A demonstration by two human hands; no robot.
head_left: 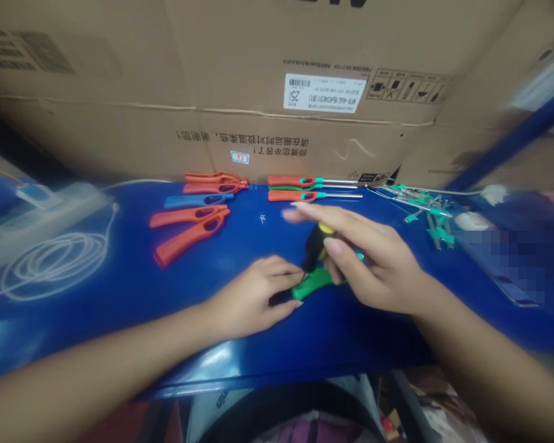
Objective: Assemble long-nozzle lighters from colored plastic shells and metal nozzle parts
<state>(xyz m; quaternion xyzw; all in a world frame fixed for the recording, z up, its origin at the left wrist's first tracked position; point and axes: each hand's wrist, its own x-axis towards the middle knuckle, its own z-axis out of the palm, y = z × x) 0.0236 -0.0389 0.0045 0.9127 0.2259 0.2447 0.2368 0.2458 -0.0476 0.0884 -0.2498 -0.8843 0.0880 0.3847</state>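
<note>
A green lighter handle [312, 283] lies on the blue table [240, 264] in front of me. My left hand [252, 295] is closed at its left end, thumb on the near side and fingers on the far side. Above the handle, my right hand [381, 264] grips a stubby black and yellow screwdriver [314, 248]. The screwdriver points down at the handle, but its tip is hard to make out beside my left fingers. A bit of teal shows by my right fingers, which cover the handle's right end.
Orange-red lighter handles [187, 216] and a blue handle [194, 201] lie at the left. Long lighters with metal tubes [290, 195] lie behind my hands. Loose metal tubes with teal parts [438, 224] are at right. A white cable [58, 261], a power strip [60, 212] and a cardboard box [240, 74] border the table.
</note>
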